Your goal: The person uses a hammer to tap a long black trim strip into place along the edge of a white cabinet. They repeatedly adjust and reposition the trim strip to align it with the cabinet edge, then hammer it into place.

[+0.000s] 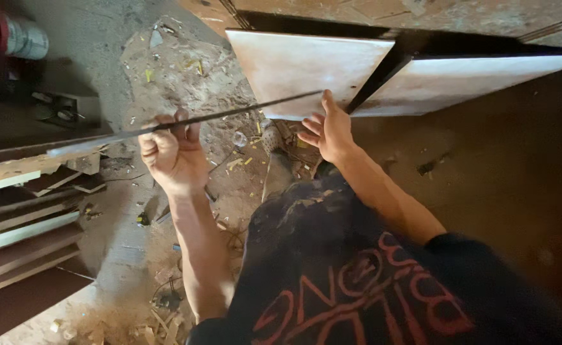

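My left hand (pixel 173 153) is closed around a long thin dark metal strip (pixel 242 110) that runs from lower left up to the right, reaching the edge of a pale wooden board (pixel 300 64). My right hand (pixel 327 131) has its fingers spread and its fingertips rest on the lower edge of that board, right where the strip's far end meets it. A second pale board (pixel 460 83) lies to the right, separated from the first by a dark gap (pixel 377 80).
Stacked wooden planks (pixel 19 223) lie at the left. The dusty floor (pixel 185 70) is littered with chips, scraps and cables. A cylindrical container (pixel 22 37) stands at the top left. My dark shirt fills the lower middle.
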